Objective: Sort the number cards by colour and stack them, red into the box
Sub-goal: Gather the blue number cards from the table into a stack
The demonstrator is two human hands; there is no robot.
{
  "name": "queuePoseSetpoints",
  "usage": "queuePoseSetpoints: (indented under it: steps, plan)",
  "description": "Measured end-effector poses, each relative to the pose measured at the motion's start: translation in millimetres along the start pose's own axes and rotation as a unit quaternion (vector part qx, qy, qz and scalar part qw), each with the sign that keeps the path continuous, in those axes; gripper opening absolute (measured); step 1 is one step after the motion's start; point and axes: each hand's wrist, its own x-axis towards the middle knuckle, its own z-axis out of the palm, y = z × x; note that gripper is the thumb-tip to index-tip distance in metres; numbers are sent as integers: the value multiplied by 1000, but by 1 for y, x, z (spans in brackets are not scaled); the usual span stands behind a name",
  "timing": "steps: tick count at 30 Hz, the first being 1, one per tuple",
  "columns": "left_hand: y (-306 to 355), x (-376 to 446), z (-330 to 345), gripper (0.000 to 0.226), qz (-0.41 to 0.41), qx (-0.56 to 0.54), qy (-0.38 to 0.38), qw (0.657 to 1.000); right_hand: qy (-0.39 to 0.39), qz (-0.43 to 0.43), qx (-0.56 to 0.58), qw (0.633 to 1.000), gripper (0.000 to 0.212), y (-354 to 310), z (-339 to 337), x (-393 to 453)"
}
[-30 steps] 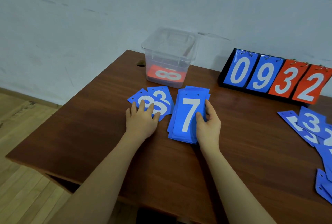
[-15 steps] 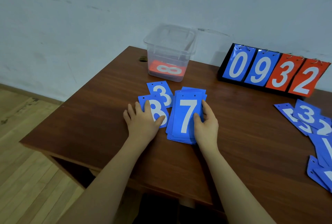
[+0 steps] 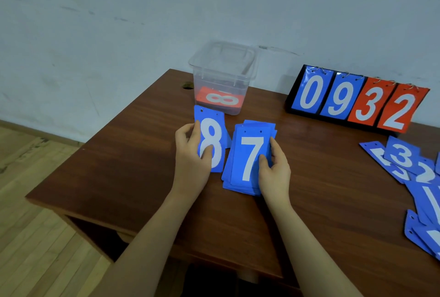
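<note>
Where the near edge of the surface (image 3: 133,168) meets our view, we note dark reddish-brown wood grain, a squared corner at left with an open cavity beneath it, and pale plank flooring (image 3: 31,237) below.

Both forearms reach forward from the bottom of frame. The right hand (image 3: 273,170) rests on the right side of the blue stack (image 3: 247,158), thumb laid on the top card, a white 7, fingers curled round the right edge; the stack lies flat, its edges slightly fanned. Just beside it, the left hand (image 3: 190,153) pinches the blue 8 card (image 3: 210,139), thumb across the face, fingers behind the left edge. The card is thin, glossy, rectangular, two holes punched at the top. Another blue card peeks out behind its right side.

At far right, loose blue cards (image 3: 414,177) overlap in a scatter that runs off frame.

Farther back, a clear plastic box (image 3: 223,77) with a rounded rim holds a red 8 card (image 3: 220,101) lying flat on its floor. To its right stands a black flip scoreboard (image 3: 357,99), ring-bound, reading 0 9 in blue and 3 2 in red. A small round hole (image 3: 187,87) sits by the box. Behind, a scuffed pale blue-grey wall (image 3: 119,22).
</note>
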Motion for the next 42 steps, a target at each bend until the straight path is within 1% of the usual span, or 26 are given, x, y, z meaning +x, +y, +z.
queuePoseSetpoints:
  steps: [2, 4, 5, 7, 9, 10, 13, 15, 16, 18, 19, 20, 22, 23, 25, 28, 30, 34, 37, 39, 40, 42]
  plan:
    - [8, -1, 1, 54, -6, -42, -26, 999, 2, 2, 28, 1000, 50, -1, 1, 0]
    - [12, -5, 6, 55, -5, -60, -80, 995, 0, 6, 74, 997, 48, -4, 1, -1]
    - [13, -7, 10, 56, 3, -49, -100, 994, -5, 8, 104, 995, 47, -7, 2, -2]
    - [11, -10, 18, 56, 30, 21, -119, 992, -14, 14, 158, 987, 46, -12, 1, -4]
    - [7, -11, 25, 58, 40, 91, -123, 988, -15, 16, 182, 983, 45, -13, 0, -4]
    - [6, -10, 28, 58, 34, 103, -129, 986, -15, 15, 184, 983, 45, -13, 1, -3]
    - [1, -8, 33, 61, 10, 107, -147, 983, -19, 14, 180, 983, 45, -9, 3, 0]
    - [-3, -4, 36, 61, 8, 115, -157, 981, -22, 8, 168, 986, 45, -6, 5, 5]
    - [-6, -2, 38, 59, 13, 121, -154, 981, -21, 2, 159, 987, 45, -4, 6, 8]
    - [-15, 6, 42, 54, 7, 148, -114, 982, -10, -3, 150, 989, 45, -1, 7, 17]
    - [-18, 12, 42, 52, -16, 169, -93, 981, -3, 0, 150, 989, 45, 1, 7, 22]
    - [-23, 19, 43, 51, -53, 196, -91, 975, 4, 3, 148, 989, 45, 4, 7, 27]
    - [-32, 31, 45, 52, -131, 260, -124, 949, 15, 10, 141, 990, 46, 9, 7, 36]
    - [-37, 36, 47, 54, -153, 290, -146, 933, 21, 13, 136, 990, 46, 11, 6, 40]
    - [-42, 42, 53, 59, -150, 337, -176, 913, 32, 18, 127, 991, 46, 16, 5, 47]
    - [-46, 48, 60, 62, -130, 369, -212, 896, 39, 22, 116, 992, 46, 20, 2, 52]
    - [-46, 49, 60, 55, -122, 359, -228, 897, 38, 26, 115, 992, 46, 22, 0, 53]
    - [-45, 42, 49, 43, -86, 310, -242, 915, 37, 24, 117, 992, 45, 22, -2, 48]
    - [-42, 29, 41, 41, -65, 313, -223, 921, 33, 16, 105, 994, 45, 20, -5, 38]
    - [-38, 21, 40, 50, -63, 335, -197, 919, 32, 12, 95, 995, 45, 19, -7, 32]
    - [-36, 19, 41, 57, -76, 347, -199, 913, 34, 11, 91, 995, 45, 19, -8, 30]
    - [-32, 21, 43, 64, -108, 362, -226, 898, 40, 10, 85, 996, 45, 18, -10, 28]
